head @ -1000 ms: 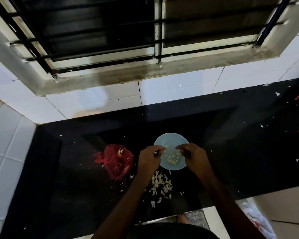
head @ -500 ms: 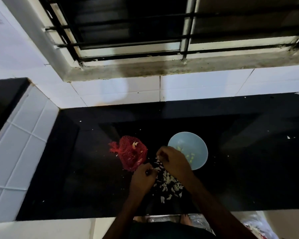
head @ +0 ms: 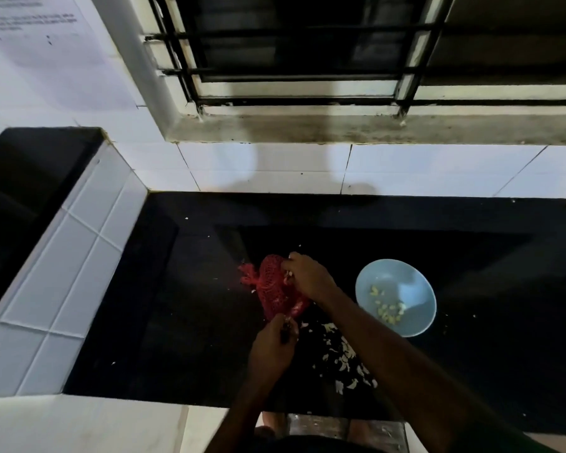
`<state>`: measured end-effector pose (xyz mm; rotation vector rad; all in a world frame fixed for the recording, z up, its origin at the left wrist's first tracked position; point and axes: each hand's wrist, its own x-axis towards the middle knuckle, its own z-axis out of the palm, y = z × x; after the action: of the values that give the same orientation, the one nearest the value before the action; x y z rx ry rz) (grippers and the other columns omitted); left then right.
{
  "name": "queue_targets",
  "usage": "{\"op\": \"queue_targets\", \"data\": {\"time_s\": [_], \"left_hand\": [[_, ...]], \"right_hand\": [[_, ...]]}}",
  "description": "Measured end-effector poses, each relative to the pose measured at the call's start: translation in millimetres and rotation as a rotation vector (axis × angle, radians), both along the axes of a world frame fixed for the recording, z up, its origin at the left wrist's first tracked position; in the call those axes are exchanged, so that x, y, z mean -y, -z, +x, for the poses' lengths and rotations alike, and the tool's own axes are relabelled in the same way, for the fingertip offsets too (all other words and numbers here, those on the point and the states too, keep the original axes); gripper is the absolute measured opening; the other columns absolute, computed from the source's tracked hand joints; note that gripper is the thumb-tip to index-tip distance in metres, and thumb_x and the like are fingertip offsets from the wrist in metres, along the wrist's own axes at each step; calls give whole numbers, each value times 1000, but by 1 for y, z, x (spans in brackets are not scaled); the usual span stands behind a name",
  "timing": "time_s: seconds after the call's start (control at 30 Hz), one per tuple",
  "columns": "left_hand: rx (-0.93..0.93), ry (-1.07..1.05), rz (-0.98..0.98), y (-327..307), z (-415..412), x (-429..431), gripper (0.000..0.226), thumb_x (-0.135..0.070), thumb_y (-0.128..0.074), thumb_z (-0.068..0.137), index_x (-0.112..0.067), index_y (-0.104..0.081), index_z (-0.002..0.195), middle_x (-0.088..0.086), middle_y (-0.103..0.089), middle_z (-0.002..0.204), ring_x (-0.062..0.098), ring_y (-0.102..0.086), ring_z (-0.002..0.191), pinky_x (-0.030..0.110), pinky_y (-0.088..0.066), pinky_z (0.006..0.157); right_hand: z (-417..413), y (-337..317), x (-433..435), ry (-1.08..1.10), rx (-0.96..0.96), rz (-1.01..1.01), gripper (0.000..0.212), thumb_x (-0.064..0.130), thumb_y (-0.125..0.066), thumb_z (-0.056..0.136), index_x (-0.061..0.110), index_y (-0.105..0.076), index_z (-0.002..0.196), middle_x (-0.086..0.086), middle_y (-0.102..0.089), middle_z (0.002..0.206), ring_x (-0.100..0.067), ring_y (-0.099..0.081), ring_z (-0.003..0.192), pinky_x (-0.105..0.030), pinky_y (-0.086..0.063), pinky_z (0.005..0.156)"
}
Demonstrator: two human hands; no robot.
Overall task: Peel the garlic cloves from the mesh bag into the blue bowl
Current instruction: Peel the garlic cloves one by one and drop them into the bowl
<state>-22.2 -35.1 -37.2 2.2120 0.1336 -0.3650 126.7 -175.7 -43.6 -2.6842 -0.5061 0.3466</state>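
Observation:
The red mesh bag [head: 270, 289] lies on the black countertop [head: 183, 305]. My right hand [head: 309, 277] reaches across onto the bag's far right side, fingers curled on the mesh where pale cloves [head: 288, 274] show. My left hand [head: 272, 349] is closed at the bag's near end around a small dark tool [head: 285, 335]. To the right stands the light blue bowl [head: 417, 286], apart from both hands, with several peeled cloves [head: 388, 310] inside.
A scatter of white garlic peels [head: 343, 354] lies on the counter between my forearms. A white tiled ledge [head: 62, 269] rises at the left, and a tiled wall with a barred window [head: 307, 70] stands behind. The counter's front edge is just below my wrists.
Both hands left the bowl and moved left to the mesh bag. The right hand went from over the peel heap onto the bag. My view swung left.

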Motion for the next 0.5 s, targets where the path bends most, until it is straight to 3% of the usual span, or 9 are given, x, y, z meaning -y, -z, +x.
{"op": "queue_targets", "data": {"time_s": [0.13, 0.23, 0.37, 0.5], "left_hand": [[-10, 16, 0, 6, 1, -7, 6, -34, -61, 93, -28, -60, 94, -11, -71, 93, 10, -68, 88, 38, -54, 79], [35, 34, 4, 8, 8, -12, 15, -42, -55, 88, -30, -58, 95, -12, -70, 94, 11, -67, 89, 38, -54, 79], [45, 59, 15, 5, 18, -13, 16, -43, -54, 89, -29, -57, 96, -12, -68, 96, 11, -66, 89, 37, -54, 78], [38, 66, 28, 7, 25, -14, 15, -40, -56, 91, -27, -59, 98, -11, -68, 97, 14, -66, 90, 36, -53, 77]], "right_hand": [[2, 7, -1, 22, -10, -5, 23, 24, -54, 95, 20, -61, 116, -3, -50, 115, -22, -57, 98, -35, -52, 77], [7, 3, -2, 17, -23, 45, 29, 22, -53, 95, 22, -61, 122, -2, -51, 110, -19, -57, 92, -33, -50, 78], [12, -10, 2, 62, -26, 79, 9, 19, -55, 91, 26, -55, 98, 6, -48, 96, -16, -55, 80, -30, -43, 69], [19, -21, 10, 168, -15, 75, 24, 15, -60, 83, 28, -40, 85, 6, -53, 82, -16, -55, 69, -31, -40, 62]]}}
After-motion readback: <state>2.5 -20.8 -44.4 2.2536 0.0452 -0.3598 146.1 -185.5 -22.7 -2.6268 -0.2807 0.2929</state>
